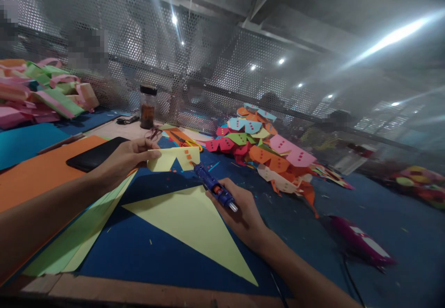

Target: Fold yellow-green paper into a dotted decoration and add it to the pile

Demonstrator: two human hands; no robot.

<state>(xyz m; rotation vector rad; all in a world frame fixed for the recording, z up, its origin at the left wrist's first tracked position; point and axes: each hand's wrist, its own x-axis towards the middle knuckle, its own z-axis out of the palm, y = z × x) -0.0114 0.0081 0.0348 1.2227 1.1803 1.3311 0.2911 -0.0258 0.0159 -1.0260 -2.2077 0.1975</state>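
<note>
My left hand (134, 156) pinches the left end of a pale yellow paper cutout (162, 159), which has a V-shaped notch in its lower edge and small orange squares near its right end. Wrapped in my right hand (243, 210) is a dark blue glue gun (215, 185) with a clear stick poking out of its back. The gun's nozzle points at the cutout beside the orange squares; whether it touches the paper I cannot tell. Below both hands lies a large pale yellow paper triangle (194, 220) on the blue table covering.
Scissors (187, 142) lie behind the cutout, near a dark-lidded jar (148, 106). A black phone (99, 155) rests on orange paper (38, 178). Colourful notched paper pieces (264, 148) are heaped right of centre. A purple glue gun (359, 240) lies at the right, with cords nearby.
</note>
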